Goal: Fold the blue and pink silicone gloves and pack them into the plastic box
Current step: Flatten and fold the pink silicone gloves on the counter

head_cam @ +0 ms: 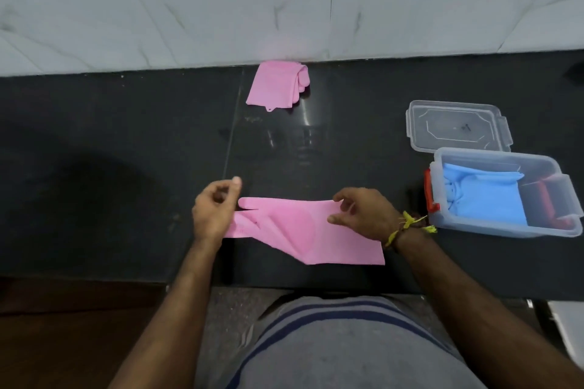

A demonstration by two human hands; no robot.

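step in hand: folding the second pink glove. the flat pink silicone glove (pixel 303 227) lies spread on the black polished countertop (pixel 110 142) directly in front of the person, its finger end toward the left and its cuff toward the right.

grip state: the left hand (pixel 213 211) rests over the finger end with thumb and forefinger curled close together; whether they pinch the glove material cannot be told. the right hand (pixel 363 215) pinches the far edge of the glove near the cuff between thumb and forefingers, a narrow grip on the pink material.

progress: the clear plastic box with red latches (pixel 505 196) stands to the right, near the right wrist, and already contains folded blue silicone gloves (pixel 486 196). a folded pink glove (pixel 275 85) lies at the back of the countertop, touching the marble-patterned wall (pixel 284 0).

next move, as a judgement: one end needs carrying over the other, then pressing flat; silicone tends to spring open, so the fold needs holding down.

surroundings: the clear plastic lid (pixel 458 126) lies open just behind the box. nothing stands between the glove and the box; remaining space beside the blue gloves looks limited.
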